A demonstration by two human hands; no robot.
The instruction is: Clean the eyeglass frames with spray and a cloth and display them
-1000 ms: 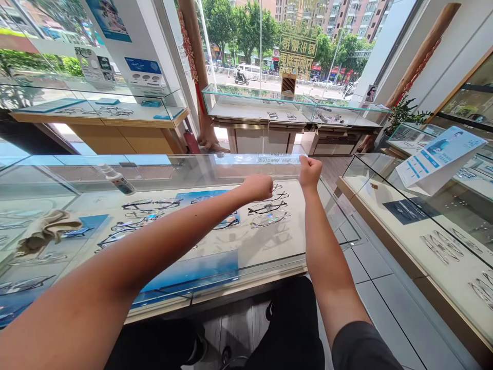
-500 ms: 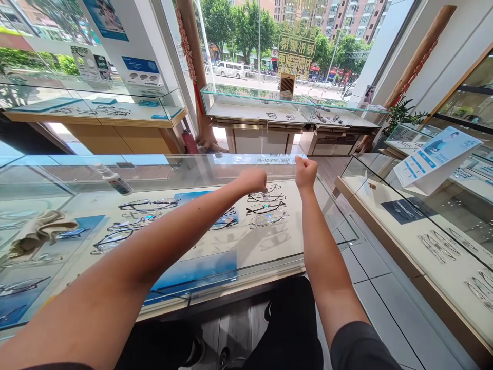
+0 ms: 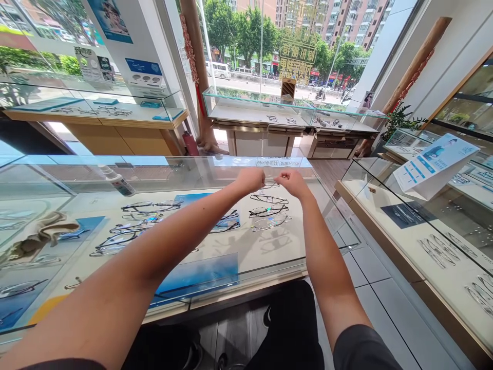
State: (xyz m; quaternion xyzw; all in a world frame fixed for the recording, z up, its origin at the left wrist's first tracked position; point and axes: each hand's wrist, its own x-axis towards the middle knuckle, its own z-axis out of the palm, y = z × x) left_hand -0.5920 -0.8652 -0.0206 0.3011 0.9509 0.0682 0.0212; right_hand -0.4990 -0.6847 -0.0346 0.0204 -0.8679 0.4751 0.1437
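My left hand (image 3: 252,181) is closed over the far right part of the glass display case (image 3: 208,167). Just to its right, my right hand (image 3: 293,183) has thumb and fingers pinched together and pointing left. Whatever either hand holds is too small or hidden to make out. Below and between the hands, several pairs of eyeglasses (image 3: 268,210) lie in a column inside the case. Other eyeglasses (image 3: 151,206) lie further left, and my left forearm partly covers the ones in the middle.
On the left stand a white spray bottle (image 3: 118,181) and a crumpled beige cloth (image 3: 48,231). A second glass case (image 3: 408,236) with eyeglasses and a folded sign (image 3: 435,163) is at the right. More display cases (image 3: 254,110) line the window.
My right hand has moved left and slightly down, from a raised fist to a pinch close beside my left hand. The left hand has stayed almost in place.
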